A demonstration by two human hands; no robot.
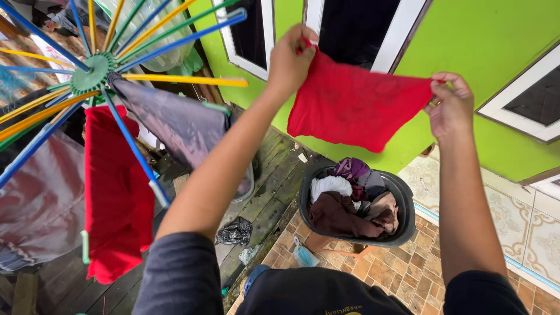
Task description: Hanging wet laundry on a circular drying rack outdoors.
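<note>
Two hands are holding one red cloth point(356, 102) up in front of the green wall point(466, 64), above a dark basket point(402, 198) of mixed laundry standing on the tiled floor point(396, 271). We are pinching the cloth's top left corner in our left hand point(289, 61), fingers closed tight over a bunched bit of fabric, and we are pinching its top right corner in our right hand point(450, 105), thumb and fingers closed on the edge. Both grips are narrow and holding the cloth; neither is open.

Between the hands the top edge is sloping down to the right, and the lower edge is sagging in a soft curve, so we are judging the cloth as light, limp and thin, with no stiffness of its own. It looks easy to crease and likely to slip if held loosely, so the corners or the top hem seem the best places to take hold, keeping it spread.

To our left, a drying rack point(93, 70) with coloured spokes is carrying a red garment point(116, 192) and a grey garment point(175, 122), both hanging well apart from the cloth. Under the rack is a weathered wooden deck point(271, 192), with a black bag point(234, 231) lying on it.
</note>
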